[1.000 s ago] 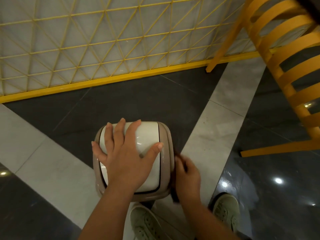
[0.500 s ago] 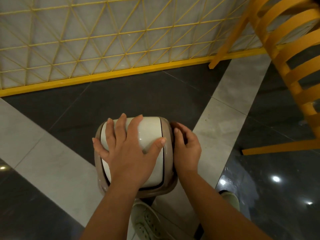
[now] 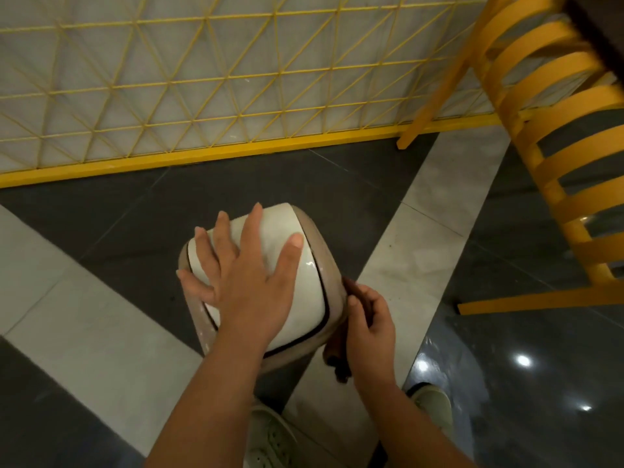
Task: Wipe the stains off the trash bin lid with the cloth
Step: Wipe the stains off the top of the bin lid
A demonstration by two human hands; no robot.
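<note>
Nearest, pale green sneakers [image 3: 270, 440] planted on a floor [image 3: 101, 332] of glossy dark tiles crossed by light grey bands. Right hand [image 3: 369, 327], fingers curled around a dark brown cloth [image 3: 337, 352], pressing it to the lid's right rim. Left hand [image 3: 243, 282] flat, fingers spread, atop the white trash bin lid [image 3: 280, 231]. Beyond, yellow lattice fence [image 3: 202, 79]; far right, yellow slatted chair [image 3: 557, 130].

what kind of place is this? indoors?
Probably an indoor public or commercial space, perhaps a cafe or lobby: polished grey tiled floor, yellow lattice screen, yellow slatted chair, small trash bin.
</note>
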